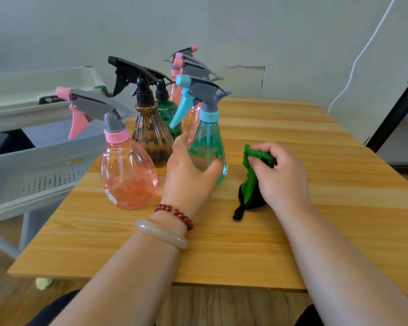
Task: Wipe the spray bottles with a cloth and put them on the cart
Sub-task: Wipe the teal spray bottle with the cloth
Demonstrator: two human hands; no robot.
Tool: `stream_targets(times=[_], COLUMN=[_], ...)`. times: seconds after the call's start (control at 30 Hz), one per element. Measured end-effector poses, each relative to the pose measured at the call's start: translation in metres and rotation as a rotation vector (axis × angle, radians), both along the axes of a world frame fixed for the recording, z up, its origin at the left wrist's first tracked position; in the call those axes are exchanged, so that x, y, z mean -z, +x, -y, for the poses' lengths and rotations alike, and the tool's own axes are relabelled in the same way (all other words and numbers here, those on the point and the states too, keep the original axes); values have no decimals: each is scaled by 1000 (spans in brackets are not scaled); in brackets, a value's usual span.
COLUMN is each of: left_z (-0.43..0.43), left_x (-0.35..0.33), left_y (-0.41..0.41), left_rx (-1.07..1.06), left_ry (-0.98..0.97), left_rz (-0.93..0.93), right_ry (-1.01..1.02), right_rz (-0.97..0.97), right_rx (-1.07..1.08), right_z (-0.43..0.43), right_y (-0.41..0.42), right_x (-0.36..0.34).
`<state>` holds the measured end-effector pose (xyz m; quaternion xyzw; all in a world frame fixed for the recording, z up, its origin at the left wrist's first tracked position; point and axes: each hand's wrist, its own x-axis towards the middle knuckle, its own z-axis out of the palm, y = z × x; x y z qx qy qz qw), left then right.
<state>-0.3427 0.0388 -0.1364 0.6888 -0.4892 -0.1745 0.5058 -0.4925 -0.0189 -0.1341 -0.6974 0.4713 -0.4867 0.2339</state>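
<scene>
**While the left hand wraps the teal bottle, the right hand pinches the cloth**

Where the wooden surface fills most of the view, a grey cart with a perforated tray stands against its left edge, lower than the tabletop. All the spray bottles stand upright in a tight cluster at the surface's far left. Nearest the cart is the round pink bottle, its trigger head pointing left. It sits between the teal bottle and the cart, just beside the left hand. Behind it stand the ribbed brown bottle and a dark green bottle, both with black heads. Further back are pink-capped bottles, whose heads overlap, so their number is unclear.

The teal bottle stands at the cluster's right front. The left hand's fingers curl round its lower body, reaching in just in front of the brown bottle, with the thumb on the near side. To the right, apart from the bottle, the right hand's fingers pinch the bunched top of the green-and-black cloth, whose lower end rests on the surface. A pale bangle and a red bead bracelet circle the left wrist.
</scene>
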Motion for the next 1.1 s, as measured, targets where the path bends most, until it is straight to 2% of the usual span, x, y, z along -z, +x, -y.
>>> stream_targets(times=[0.17,0.43,0.83,1.0,1.1], left_z=[3,2,-8,-27,-37], left_x=[4,2,2,-1,1], left_y=[-5,-7,-14,-30,-32], left_rx=[-98,-76,-184,-121,-95], left_ry=[20,-5,-44,-60,-137], left_rz=[147,161,250,264,300], right_ry=[3,-30,-84,-101,-105], right_rz=[-6,-44,-44,-29,-9], right_rx=[-8,-17,-29,-13,-2], right_z=[-1,-1,0,4,3], right_y=[1,2,2,-1,0], right_x=[0,1,8,9,7])
